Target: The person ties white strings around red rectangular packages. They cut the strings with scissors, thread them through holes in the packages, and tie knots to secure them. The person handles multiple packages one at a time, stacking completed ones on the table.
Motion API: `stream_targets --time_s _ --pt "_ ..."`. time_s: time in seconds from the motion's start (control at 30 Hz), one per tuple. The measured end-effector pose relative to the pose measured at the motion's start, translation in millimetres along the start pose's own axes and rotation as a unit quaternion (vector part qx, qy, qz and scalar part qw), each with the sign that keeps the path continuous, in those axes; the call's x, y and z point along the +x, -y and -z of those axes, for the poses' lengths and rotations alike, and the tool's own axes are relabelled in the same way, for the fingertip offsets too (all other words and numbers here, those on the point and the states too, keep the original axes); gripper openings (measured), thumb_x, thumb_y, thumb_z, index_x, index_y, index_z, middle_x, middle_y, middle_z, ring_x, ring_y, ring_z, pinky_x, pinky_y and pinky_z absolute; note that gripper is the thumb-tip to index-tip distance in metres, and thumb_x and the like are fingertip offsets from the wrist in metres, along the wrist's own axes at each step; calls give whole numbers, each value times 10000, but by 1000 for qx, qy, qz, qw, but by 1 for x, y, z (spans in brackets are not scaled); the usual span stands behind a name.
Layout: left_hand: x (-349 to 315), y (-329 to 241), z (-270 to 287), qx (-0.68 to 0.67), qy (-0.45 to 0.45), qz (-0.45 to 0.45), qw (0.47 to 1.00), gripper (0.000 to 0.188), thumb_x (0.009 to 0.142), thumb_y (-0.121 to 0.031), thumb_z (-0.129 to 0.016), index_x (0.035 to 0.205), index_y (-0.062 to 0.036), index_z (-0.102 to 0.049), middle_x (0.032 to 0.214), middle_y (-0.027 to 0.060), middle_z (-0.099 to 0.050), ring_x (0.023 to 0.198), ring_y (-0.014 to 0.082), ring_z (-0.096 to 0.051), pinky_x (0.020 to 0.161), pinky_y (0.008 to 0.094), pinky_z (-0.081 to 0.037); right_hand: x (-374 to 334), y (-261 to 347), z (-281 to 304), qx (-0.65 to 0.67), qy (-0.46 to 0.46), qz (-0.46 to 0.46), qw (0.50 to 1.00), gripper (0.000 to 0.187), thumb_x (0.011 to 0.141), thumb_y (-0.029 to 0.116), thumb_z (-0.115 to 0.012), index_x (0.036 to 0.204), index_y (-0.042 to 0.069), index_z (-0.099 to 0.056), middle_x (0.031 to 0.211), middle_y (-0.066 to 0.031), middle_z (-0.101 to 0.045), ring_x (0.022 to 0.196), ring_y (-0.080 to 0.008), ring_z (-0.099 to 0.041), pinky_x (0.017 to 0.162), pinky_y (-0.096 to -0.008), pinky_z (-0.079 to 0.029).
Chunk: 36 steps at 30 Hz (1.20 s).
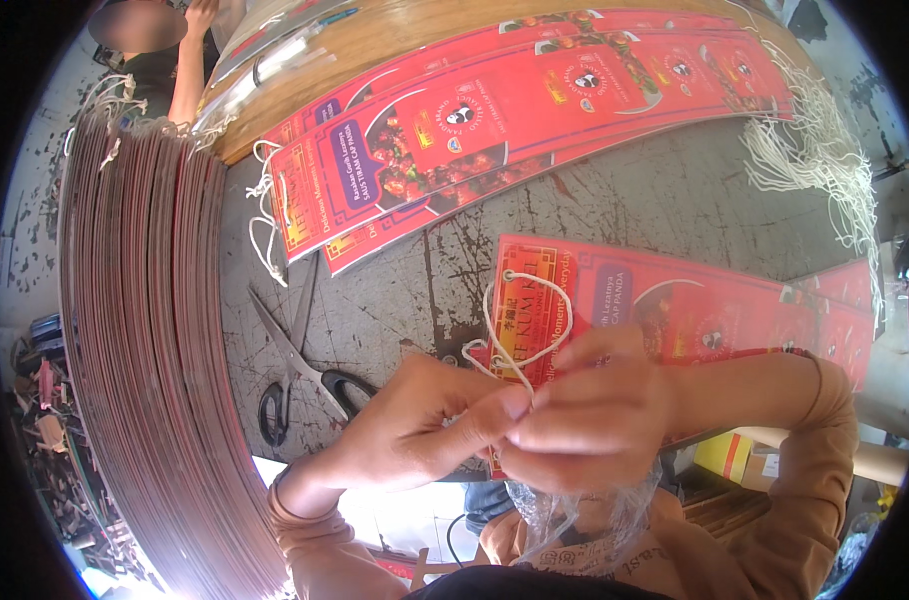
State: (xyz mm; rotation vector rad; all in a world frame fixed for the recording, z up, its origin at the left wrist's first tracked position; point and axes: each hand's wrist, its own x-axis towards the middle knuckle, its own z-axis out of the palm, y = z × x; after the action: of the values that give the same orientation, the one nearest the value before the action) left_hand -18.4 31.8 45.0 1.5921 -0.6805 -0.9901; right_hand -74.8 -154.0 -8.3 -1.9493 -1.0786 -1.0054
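Note:
A long red printed hanging sign (705,325) lies before me on the worn grey tabletop. White string (569,305) runs through the eyelet in its left end and makes a loop over the yellow-and-red panel. My left hand (430,415) is closed, pinching the string between thumb and fingers. Against it, my right hand (590,415) is closed on the same string and slightly blurred. The fingers meet just over the sign's near left corner; they hide part of the string. Left of my hands lie scissors (293,358) with black handles, their blades apart.
More red signs (515,120) with strings overlap along the far side. A tangle of white strings (815,165) hangs at their right end. A tall stack of sheets (150,310) stands at the left. Beyond it, another person's arm (188,80) shows near a wooden surface (375,50).

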Motion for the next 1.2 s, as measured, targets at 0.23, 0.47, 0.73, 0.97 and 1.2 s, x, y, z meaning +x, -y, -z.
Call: stream_targets --time_s 0.23,0.47,0.73,0.97,1.2 --pt "6 10 1 64 41 7 997 193 907 -142 -533 892 17 -642 702 126 -637 594 176 -608 570 292 -463 -5 -4 2 -60 69 209 974 223 734 126 -602 944 56 -626 965 -22 -555 963 -155 -501 871 -374 -483" --pt "3 15 -9 33 7 -6 999 125 874 -72 -575 900 37 -628 706 116 -636 635 114 -599 590 273 -471 -2 -3 1 -25 79 238 968 269 673 162 -591 912 40 -613 931 -17 -521 911 -140 -499 874 -387 -467" --pt "2 15 -6 -83 -1 -108 991 136 848 -52 -628 758 49 -644 632 63 -613 582 47 -532 469 230 -391 7 0 3 45 42 204 977 51 783 106 -600 800 65 -576 896 -7 -567 791 -148 -557 812 -315 -469" --pt "-2 11 -12 -122 -214 -133 960 237 893 -119 -578 813 93 -648 726 125 -655 642 116 -593 568 249 -475 8 -5 2 192 61 -58 978 169 795 69 -605 947 -6 -603 1026 -72 -580 894 -175 -579 880 -373 -424" --pt "0 11 -17 -169 -219 -113 954 307 932 -197 -522 923 91 -629 789 141 -641 690 138 -592 626 275 -476 5 -9 2 189 61 -89 976 163 778 110 -662 912 23 -628 987 -44 -604 854 -141 -616 786 -357 -454"
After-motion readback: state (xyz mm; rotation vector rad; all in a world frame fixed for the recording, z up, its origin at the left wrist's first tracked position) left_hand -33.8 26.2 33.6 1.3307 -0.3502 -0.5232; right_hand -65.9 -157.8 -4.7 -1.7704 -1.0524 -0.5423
